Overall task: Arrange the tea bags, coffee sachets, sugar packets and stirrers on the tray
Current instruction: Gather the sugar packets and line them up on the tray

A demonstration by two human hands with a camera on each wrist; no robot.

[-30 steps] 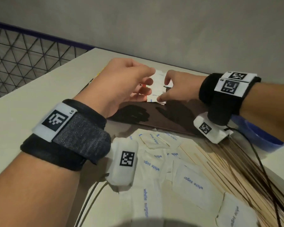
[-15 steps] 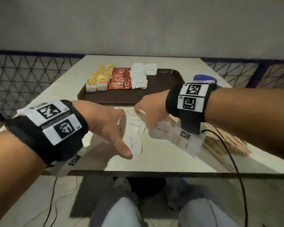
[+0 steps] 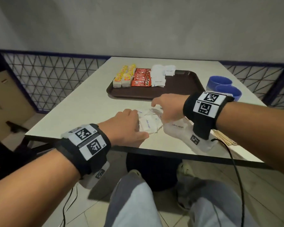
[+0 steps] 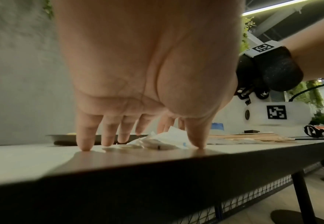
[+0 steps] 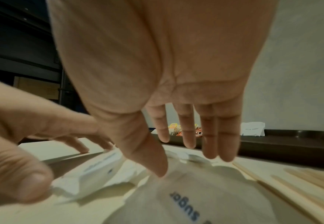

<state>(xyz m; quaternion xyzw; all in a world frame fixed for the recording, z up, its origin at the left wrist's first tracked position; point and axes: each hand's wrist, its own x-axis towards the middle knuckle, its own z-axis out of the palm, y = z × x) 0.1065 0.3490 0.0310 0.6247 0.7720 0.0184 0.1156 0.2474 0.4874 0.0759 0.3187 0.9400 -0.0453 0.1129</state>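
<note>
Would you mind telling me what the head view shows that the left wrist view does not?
Only the head view shows the tea bags and coffee sachets in rows on the tray, plus two blue cups. Only the left wrist view shows the left hand from below, fingertips touching the table. Both show the loose sugar packets and the stirrers.

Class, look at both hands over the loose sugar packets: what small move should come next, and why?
Probably draw the two hands together to gather the loose sugar packets. The left hand and right hand sit open on either side of them, gripping nothing, and the tray has bare space beside its sugar row.
</note>
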